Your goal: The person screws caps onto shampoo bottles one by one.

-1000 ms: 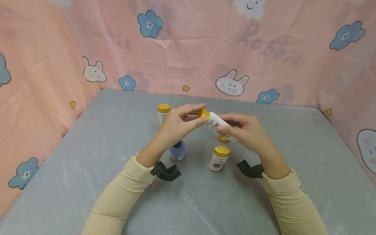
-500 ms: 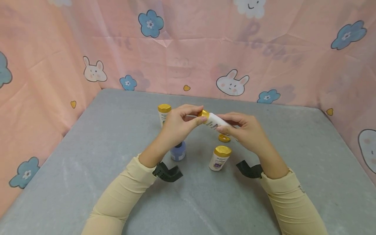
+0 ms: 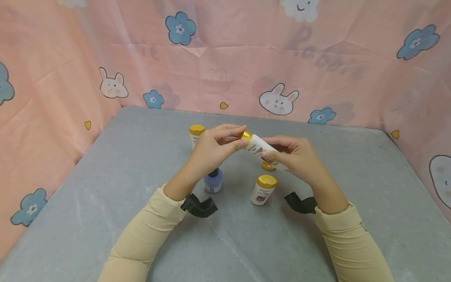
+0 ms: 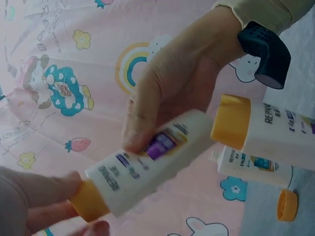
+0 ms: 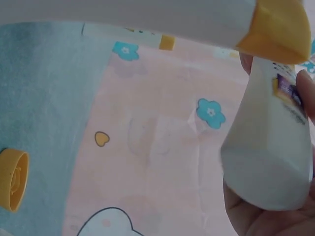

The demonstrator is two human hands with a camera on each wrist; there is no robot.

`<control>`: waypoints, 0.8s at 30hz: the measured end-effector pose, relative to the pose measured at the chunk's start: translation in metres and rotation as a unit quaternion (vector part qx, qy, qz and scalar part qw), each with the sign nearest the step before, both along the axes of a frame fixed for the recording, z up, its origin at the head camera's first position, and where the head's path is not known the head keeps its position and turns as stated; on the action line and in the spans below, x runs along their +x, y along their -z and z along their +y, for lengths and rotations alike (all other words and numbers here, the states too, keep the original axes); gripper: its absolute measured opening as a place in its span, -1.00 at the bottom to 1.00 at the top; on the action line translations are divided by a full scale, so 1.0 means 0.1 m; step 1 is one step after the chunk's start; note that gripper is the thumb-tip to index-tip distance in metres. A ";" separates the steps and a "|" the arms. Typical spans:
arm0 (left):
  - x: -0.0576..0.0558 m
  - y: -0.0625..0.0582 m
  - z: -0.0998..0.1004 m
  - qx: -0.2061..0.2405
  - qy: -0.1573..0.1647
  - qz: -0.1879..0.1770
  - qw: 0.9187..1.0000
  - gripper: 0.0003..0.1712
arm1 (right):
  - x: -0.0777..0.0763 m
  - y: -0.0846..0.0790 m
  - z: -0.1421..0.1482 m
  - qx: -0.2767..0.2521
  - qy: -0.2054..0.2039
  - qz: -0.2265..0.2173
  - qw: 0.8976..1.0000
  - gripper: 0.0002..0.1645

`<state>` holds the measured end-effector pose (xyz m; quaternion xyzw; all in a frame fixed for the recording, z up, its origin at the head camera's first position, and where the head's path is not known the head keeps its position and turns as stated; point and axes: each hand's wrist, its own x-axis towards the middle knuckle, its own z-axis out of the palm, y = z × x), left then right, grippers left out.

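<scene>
In the head view my left hand (image 3: pixel 218 147) pinches the gold cap of a white shampoo bottle (image 3: pixel 260 148) between thumb and fingers. My right hand (image 3: pixel 292 156) grips the same bottle lower on its body. The bottle is tilted above the table, its capped end up and to the left. In the left wrist view the gold cap (image 4: pixel 90 200) sits on the bottle's neck, and a purple label shows beside the right thumb. The right wrist view shows the bottle's base (image 5: pixel 268 172) resting within the right hand's grasp.
On the grey table (image 3: pixel 225 243) stand a gold-capped bottle (image 3: pixel 262 192) in front, another (image 3: pixel 195 138) behind the left hand, and a blue-purple bottle (image 3: pixel 213 182) with a dark top. A loose gold cap (image 4: pixel 288 205) lies near an uncapped white bottle (image 4: pixel 256 164).
Half a second ago the held bottle had turned so that its purple label was less visible; now the label faces up again. Both hands stay nearly in place.
</scene>
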<state>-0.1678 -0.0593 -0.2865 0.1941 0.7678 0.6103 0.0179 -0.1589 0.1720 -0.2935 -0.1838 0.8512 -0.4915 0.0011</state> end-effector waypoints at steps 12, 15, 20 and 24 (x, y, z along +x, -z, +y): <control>0.00 0.01 0.04 -0.009 -0.024 -0.041 0.999 -0.56 | 0.03 -0.02 -0.03 0.034 0.036 0.009 0.999 -0.60; 0.00 0.03 0.04 -0.009 -0.023 -0.022 0.999 -0.56 | 0.03 -0.02 -0.03 0.034 0.036 0.012 0.999 -0.61; 0.01 0.03 0.04 -0.006 -0.017 0.002 1.000 -0.57 | 0.02 -0.01 -0.01 0.020 0.027 0.013 0.999 -0.63; 0.01 0.03 0.03 0.006 -0.005 0.008 1.000 -0.57 | 0.01 -0.01 0.00 -0.001 0.013 0.007 1.000 -0.64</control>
